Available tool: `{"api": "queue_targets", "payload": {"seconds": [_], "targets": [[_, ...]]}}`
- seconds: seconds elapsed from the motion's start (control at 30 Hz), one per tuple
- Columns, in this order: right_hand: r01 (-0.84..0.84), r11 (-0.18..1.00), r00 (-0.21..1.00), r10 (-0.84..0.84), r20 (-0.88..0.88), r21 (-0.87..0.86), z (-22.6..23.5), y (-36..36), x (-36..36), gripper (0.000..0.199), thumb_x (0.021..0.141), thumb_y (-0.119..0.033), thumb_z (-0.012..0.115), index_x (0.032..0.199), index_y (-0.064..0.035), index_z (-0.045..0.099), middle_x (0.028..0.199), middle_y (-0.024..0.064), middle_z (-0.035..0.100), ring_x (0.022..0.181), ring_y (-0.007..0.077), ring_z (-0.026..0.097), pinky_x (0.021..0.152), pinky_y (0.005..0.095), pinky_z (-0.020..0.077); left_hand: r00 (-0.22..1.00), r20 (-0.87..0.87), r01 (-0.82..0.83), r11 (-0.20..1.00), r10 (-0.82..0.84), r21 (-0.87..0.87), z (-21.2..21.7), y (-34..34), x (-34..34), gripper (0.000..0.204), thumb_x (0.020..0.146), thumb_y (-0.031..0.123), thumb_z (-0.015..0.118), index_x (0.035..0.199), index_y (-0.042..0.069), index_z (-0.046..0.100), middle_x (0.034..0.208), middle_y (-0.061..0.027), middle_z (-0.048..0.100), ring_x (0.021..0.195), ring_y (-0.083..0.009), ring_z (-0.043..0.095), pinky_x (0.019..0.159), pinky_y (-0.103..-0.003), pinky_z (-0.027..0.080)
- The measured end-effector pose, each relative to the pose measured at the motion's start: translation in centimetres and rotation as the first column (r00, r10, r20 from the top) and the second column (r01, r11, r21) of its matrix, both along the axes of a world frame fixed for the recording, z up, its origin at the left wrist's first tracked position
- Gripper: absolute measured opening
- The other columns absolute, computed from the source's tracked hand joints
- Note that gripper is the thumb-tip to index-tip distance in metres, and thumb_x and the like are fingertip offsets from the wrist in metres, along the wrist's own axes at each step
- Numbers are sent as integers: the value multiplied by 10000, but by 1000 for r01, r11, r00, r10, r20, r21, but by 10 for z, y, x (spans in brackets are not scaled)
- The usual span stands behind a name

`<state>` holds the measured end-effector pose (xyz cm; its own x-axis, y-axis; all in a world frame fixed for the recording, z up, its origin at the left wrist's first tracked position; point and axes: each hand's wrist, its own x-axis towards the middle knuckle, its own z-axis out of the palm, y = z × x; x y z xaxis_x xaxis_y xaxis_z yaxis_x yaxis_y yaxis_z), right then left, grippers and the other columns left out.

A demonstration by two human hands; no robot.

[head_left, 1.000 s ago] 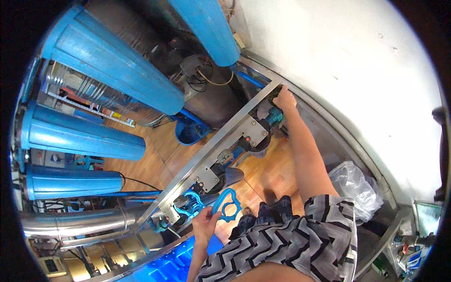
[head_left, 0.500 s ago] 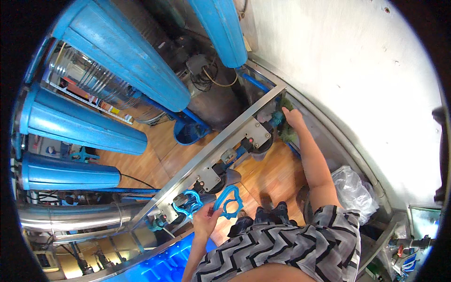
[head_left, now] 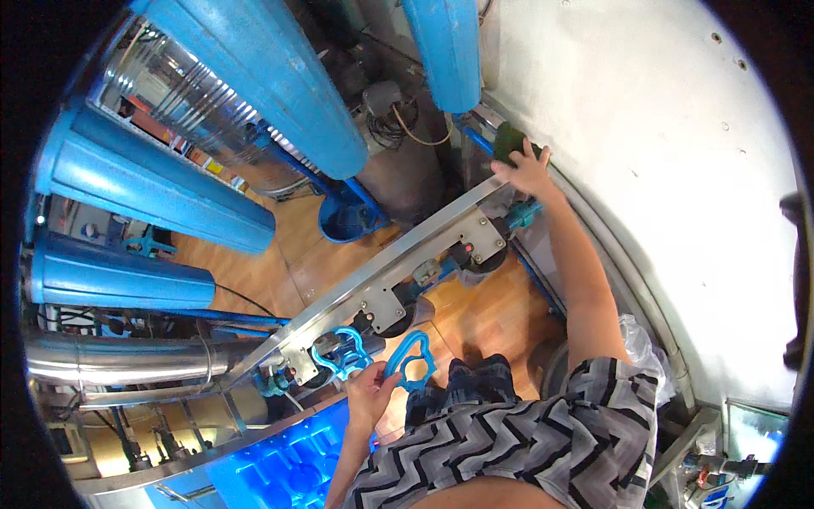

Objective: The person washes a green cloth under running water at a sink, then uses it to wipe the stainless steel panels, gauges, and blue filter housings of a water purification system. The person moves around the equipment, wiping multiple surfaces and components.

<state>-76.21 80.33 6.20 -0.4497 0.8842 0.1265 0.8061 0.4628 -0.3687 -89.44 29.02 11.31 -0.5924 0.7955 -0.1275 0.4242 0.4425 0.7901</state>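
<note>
Blue filter housings point(head_left: 161, 191) lie stacked at the far left of the metal rail point(head_left: 373, 284), with a ribbed steel tank point(head_left: 203, 110) above them and a steel pipe point(head_left: 110, 360) below — the rail itself runs diagonally from lower left to upper right across the wooden floor point(head_left: 492, 314). At the rail's lower end, a blue valve handle point(head_left: 337, 352) sits mounted just under it; beside that, the left hand point(head_left: 369, 392) is closed on a loose blue handle point(head_left: 411, 363), fingers wrapped round its lower rim. Motor housings and bracket plates point(head_left: 386, 307) hang along the rail's underside, crowding the gap between rail and floor. A blue funnel-shaped fitting point(head_left: 348, 216) and a grey cylinder with wiring point(head_left: 407, 161) stand just beyond the rail's middle. At the rail's upper end the right hand point(head_left: 527, 170) presses a green pad point(head_left: 511, 140), fingers spread flat on it, against the frame beside the white curved wall point(head_left: 644, 144). A clear plastic bag point(head_left: 640, 348) lies at the wall's foot — little free room remains between rail and wall beside the forearm.
</note>
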Motion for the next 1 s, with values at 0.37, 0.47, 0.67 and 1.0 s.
{"api": "queue_targets", "payload": {"seconds": [0.37, 0.47, 0.67, 1.0], "targets": [[-488, 860, 863, 501, 62, -147, 34, -181, -154, 195, 789, -118, 579, 878, -13, 717, 902, 231, 682, 878, 383, 673, 796, 461, 542, 998, 0, 61, 995, -61, 78, -17, -32, 2, 269, 760, 162, 790, 938, -1, 671, 727, -110, 687, 611, -140, 647, 568, -269, 513], [-592, 780, 800, 599, -32, -203, 46, -274, -201, 228, 819, -134, 549, 919, -14, 715, 948, 231, 679, 949, 387, 658, 826, 492, 529, 999, 4, 46, 994, -47, 95, -15, -47, 1, 270, 760, 153, 791, 944, -4, 669, 725, -109, 685, 605, -140, 641, 567, -270, 512], [-694, 690, 683, 721, 117, -204, 32, -275, -224, 168, 746, -137, 647, 877, -185, 741, 840, 126, 693, 959, 364, 641, 814, 808, 256, 1000, -23, -7, 996, 9, 84, -11, -75, -10, 258, 761, 128, 790, 935, -14, 665, 716, -103, 676, 620, -134, 641, 571, -269, 514], [101, 994, 977, -106, 188, 37, 19, -27, -18, 200, 778, -159, 615, 925, -85, 729, 1104, 149, 667, 967, 333, 655, 831, 444, 537, 998, -3, -57, 985, 59, 160, -15, -102, -13, 243, 767, 128, 776, 927, -14, 660, 722, -117, 681, 617, -154, 651, 584, -278, 527]]}}
